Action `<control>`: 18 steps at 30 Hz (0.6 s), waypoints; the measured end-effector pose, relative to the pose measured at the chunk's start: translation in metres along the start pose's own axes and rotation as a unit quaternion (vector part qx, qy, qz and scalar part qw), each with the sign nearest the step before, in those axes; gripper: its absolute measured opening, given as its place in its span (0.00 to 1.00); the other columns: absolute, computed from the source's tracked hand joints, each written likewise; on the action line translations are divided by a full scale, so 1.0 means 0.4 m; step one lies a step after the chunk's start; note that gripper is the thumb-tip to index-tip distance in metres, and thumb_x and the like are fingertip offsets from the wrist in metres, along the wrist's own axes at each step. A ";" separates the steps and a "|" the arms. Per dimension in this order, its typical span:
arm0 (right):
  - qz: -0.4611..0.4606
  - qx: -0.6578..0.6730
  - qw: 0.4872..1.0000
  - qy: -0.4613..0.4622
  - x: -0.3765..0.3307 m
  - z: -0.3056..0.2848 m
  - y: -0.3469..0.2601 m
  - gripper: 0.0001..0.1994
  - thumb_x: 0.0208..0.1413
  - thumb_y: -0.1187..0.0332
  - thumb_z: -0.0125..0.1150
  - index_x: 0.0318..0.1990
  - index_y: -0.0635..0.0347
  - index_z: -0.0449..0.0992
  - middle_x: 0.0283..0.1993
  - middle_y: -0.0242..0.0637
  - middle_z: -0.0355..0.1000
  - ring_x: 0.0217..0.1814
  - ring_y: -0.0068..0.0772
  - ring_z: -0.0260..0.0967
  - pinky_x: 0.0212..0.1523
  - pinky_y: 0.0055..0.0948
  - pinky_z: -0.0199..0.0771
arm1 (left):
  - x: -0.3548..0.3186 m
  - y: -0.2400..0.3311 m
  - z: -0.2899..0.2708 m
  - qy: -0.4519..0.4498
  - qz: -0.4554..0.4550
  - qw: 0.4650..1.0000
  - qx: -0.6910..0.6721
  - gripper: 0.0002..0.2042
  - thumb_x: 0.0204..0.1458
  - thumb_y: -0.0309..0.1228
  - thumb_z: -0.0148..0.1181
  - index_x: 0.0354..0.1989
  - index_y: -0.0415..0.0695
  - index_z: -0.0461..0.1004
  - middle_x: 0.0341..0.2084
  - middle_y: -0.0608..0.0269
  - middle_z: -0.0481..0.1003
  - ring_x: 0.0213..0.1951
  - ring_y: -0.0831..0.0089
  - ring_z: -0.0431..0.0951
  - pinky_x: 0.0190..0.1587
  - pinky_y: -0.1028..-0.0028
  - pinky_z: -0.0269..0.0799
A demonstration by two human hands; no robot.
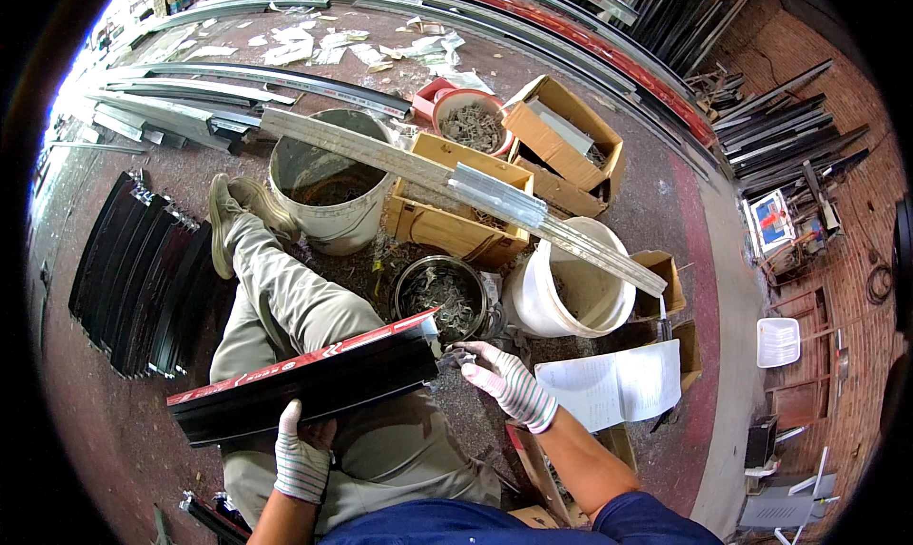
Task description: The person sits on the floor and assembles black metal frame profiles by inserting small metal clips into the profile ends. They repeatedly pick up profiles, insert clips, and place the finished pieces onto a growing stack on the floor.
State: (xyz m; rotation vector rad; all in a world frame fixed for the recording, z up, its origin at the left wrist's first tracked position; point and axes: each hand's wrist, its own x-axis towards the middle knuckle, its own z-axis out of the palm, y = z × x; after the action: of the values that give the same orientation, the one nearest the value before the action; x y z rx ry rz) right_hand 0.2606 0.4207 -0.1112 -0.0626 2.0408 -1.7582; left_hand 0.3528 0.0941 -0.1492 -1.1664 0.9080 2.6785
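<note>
Across my lap lies a short black metal profile (314, 389) with red printed film along its upper edge. My left hand (303, 457), in a striped work glove, grips its lower edge, thumb in front and fingers tucked beneath. My right hand (512, 385), gloved alike, is at the profile's right end with thumb and forefinger closed on a small grey metal piece (458, 357); its exact shape is hard to make out. Just beyond that end sits a round metal pot (396, 301) of small metal parts. To the left, several similar black profiles (143, 269) lie side by side on the floor.
A long metal bar (380, 150) rests across a grey bucket (328, 223), a wooden box (447, 236) and a white bucket (542, 302). An open notebook (613, 385) lies right of my right hand. Behind stand a cardboard box (571, 155) and a red-rimmed bucket (504, 145).
</note>
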 end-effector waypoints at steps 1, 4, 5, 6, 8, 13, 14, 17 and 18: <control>0.002 -0.005 1.000 -0.003 0.000 -0.004 -0.001 0.25 0.61 0.58 0.59 0.60 0.66 0.68 0.51 0.39 0.73 0.54 0.27 0.68 0.57 0.28 0.66 | 0.000 -0.001 0.003 -0.001 0.001 1.000 -0.002 0.23 0.48 0.42 0.70 0.51 0.48 0.72 0.44 0.66 0.77 0.45 0.68 0.77 0.47 0.69 0.77; 0.002 0.004 1.000 -0.006 0.001 -0.004 -0.012 0.25 0.61 0.58 0.59 0.60 0.66 0.68 0.51 0.39 0.73 0.54 0.28 0.68 0.58 0.29 0.66 | -0.005 -0.002 0.011 0.001 0.007 1.000 -0.005 0.23 0.48 0.42 0.69 0.51 0.47 0.72 0.44 0.66 0.77 0.46 0.69 0.76 0.48 0.69 0.76; 0.001 0.011 1.000 -0.006 0.000 -0.001 -0.016 0.25 0.61 0.58 0.60 0.60 0.66 0.68 0.51 0.39 0.73 0.54 0.28 0.68 0.58 0.29 0.66 | -0.006 -0.003 0.012 0.004 0.010 1.000 -0.004 0.23 0.48 0.42 0.69 0.51 0.47 0.72 0.45 0.66 0.77 0.46 0.69 0.77 0.48 0.69 0.76; -0.003 -0.007 1.000 -0.008 -0.001 0.003 -0.018 0.25 0.61 0.59 0.60 0.60 0.67 0.68 0.51 0.39 0.73 0.54 0.29 0.68 0.58 0.29 0.66 | -0.006 -0.002 0.013 0.006 0.014 1.000 -0.002 0.23 0.48 0.42 0.69 0.51 0.48 0.72 0.45 0.66 0.77 0.46 0.69 0.77 0.48 0.69 0.76; -0.010 -0.042 0.999 -0.012 -0.003 0.013 -0.022 0.25 0.61 0.59 0.60 0.60 0.67 0.68 0.50 0.38 0.73 0.54 0.29 0.68 0.58 0.29 0.66 | -0.007 0.000 0.014 0.003 0.008 1.000 -0.002 0.22 0.48 0.42 0.70 0.50 0.48 0.73 0.44 0.66 0.77 0.45 0.70 0.77 0.47 0.69 0.76; 0.047 0.036 0.998 -0.036 -0.002 0.023 -0.006 0.29 0.60 0.59 0.62 0.63 0.67 0.64 0.56 0.43 0.70 0.58 0.33 0.67 0.61 0.30 0.64 | 0.010 -0.004 -0.016 0.005 -0.003 1.000 0.003 0.25 0.46 0.43 0.72 0.52 0.51 0.72 0.44 0.68 0.77 0.45 0.68 0.78 0.45 0.65 0.78; 0.007 0.035 0.999 -0.018 -0.003 0.027 0.001 0.31 0.60 0.58 0.62 0.65 0.67 0.62 0.58 0.43 0.69 0.60 0.34 0.65 0.63 0.30 0.63 | 0.013 -0.003 -0.023 0.005 -0.005 1.000 0.002 0.25 0.46 0.43 0.72 0.52 0.50 0.72 0.44 0.68 0.77 0.45 0.68 0.78 0.45 0.65 0.78; -0.080 0.037 0.995 0.042 -0.025 0.038 0.045 0.37 0.60 0.62 0.62 0.71 0.63 0.51 0.67 0.39 0.61 0.65 0.29 0.61 0.63 0.29 0.61 | 0.020 -0.007 -0.030 0.005 -0.011 1.000 -0.003 0.24 0.47 0.42 0.71 0.52 0.50 0.71 0.45 0.68 0.77 0.45 0.68 0.78 0.45 0.66 0.79; -0.090 0.027 0.992 0.090 -0.038 0.043 0.044 0.38 0.58 0.60 0.63 0.71 0.62 0.51 0.67 0.41 0.61 0.66 0.32 0.60 0.66 0.34 0.58 | 0.019 -0.008 -0.029 0.006 -0.012 1.000 -0.006 0.24 0.47 0.42 0.71 0.52 0.50 0.71 0.45 0.68 0.77 0.45 0.69 0.78 0.44 0.66 0.79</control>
State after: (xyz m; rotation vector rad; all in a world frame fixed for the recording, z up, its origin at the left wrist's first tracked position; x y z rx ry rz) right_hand 0.2848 0.4129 -0.1251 -0.0754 2.1707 -1.9923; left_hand 0.3559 0.0894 -0.1621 -1.1899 0.8758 2.6645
